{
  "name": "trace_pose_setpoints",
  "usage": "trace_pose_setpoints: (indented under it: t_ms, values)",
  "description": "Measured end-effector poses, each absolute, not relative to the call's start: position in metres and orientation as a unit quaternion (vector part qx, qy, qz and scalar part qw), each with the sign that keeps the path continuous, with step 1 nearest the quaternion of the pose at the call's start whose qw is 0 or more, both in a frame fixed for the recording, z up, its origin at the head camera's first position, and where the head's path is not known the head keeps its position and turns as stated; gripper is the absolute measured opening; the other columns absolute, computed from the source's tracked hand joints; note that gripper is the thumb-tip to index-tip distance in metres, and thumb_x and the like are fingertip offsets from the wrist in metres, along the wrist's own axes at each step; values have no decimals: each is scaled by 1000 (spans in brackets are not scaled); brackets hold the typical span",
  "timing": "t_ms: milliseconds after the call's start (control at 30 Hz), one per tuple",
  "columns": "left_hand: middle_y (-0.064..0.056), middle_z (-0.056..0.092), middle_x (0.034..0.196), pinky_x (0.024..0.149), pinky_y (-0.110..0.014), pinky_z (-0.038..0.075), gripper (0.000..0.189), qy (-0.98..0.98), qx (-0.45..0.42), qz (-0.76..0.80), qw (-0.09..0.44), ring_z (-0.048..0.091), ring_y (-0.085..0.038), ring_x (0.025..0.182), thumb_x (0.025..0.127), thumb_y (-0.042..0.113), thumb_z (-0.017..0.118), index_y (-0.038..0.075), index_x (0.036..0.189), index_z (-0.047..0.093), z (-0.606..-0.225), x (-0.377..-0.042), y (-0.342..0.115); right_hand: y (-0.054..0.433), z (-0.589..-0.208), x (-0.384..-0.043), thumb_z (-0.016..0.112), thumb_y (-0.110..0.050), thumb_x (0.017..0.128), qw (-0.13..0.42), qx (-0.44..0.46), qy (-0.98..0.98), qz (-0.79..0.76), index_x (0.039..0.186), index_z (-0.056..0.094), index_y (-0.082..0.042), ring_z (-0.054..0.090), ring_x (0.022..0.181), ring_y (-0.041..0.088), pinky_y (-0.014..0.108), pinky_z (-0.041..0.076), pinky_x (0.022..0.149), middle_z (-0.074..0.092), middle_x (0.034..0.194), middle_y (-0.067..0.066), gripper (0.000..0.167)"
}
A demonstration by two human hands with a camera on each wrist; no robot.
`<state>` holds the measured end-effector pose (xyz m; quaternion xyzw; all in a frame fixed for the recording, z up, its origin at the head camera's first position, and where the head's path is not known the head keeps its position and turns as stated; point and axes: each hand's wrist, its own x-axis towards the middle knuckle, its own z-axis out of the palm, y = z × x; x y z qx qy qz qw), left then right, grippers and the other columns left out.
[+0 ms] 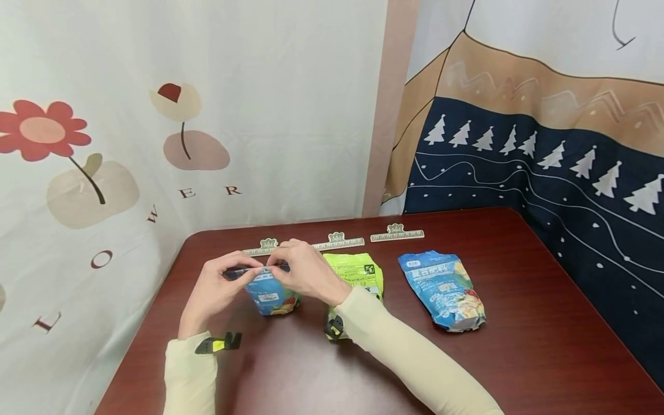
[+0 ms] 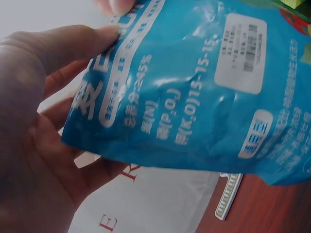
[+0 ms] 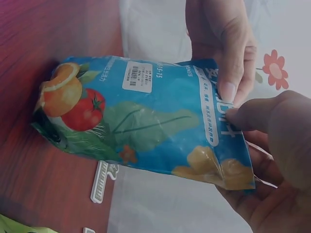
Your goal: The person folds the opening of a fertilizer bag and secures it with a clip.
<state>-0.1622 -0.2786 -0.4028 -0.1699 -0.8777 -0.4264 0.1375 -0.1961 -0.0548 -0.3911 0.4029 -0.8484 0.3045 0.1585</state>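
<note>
Both hands pinch the top edge of a blue fertilizer bag point(image 1: 272, 298) over the left part of the table. My left hand point(image 1: 210, 288) grips one side of that edge, thumb on the printed face and fingers behind it. Close beside it, my right hand point(image 1: 309, 271) pinches the same edge, the two thumbs almost meeting in the right wrist view. A white barcode label point(image 2: 241, 53) is on the bag's front. Printed oranges and a tomato point(image 3: 91, 110) decorate its lower end. Behind the right hand and forearm lies a bright green bag point(image 1: 358, 268), partly hidden.
A second blue fertilizer bag point(image 1: 443, 291) lies on the right of the dark red table point(image 1: 550, 340). Along the back edge lie three ruler-like clips: a left one point(image 1: 268, 246) partly behind the hands, a middle one point(image 1: 339, 242) and a right one point(image 1: 396, 233). Printed curtains point(image 1: 290, 115) hang behind.
</note>
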Motion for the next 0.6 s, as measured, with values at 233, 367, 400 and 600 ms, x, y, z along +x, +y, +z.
trace_pose_setpoints:
  t_ms: [233,367,400,600]
  values:
    - [-5,75,93,66,-24,53,5,-884,-134,-435,111,62,-9,75,93,13,77,13,98,77,-383,-149,-273,-51,-395,-197,72,-20,93,156,387,-849,323,90,76,-18,59,85,7,17,48,74,71,87,-8,5]
    - [-5,74,92,66,-22,52,4,-878,-156,-434,129,62,-6,76,92,9,76,11,95,77,-383,-149,-271,-51,-397,-199,72,-18,94,156,394,-843,333,91,77,-17,60,83,7,16,47,73,72,88,-6,6]
    - [-5,74,91,65,-21,52,4,-876,-161,-434,135,61,-5,77,92,8,76,11,95,76,-384,-150,-270,-51,-397,-199,72,-17,94,156,396,-840,337,91,77,-16,59,82,8,16,47,72,72,88,-6,7]
    - [-4,75,92,65,-23,53,4,-873,-151,-444,133,62,-5,78,92,8,77,12,95,77,-387,-152,-272,-49,-397,-199,73,-18,94,147,391,-838,352,93,79,-16,61,84,8,19,48,74,74,89,-6,6]
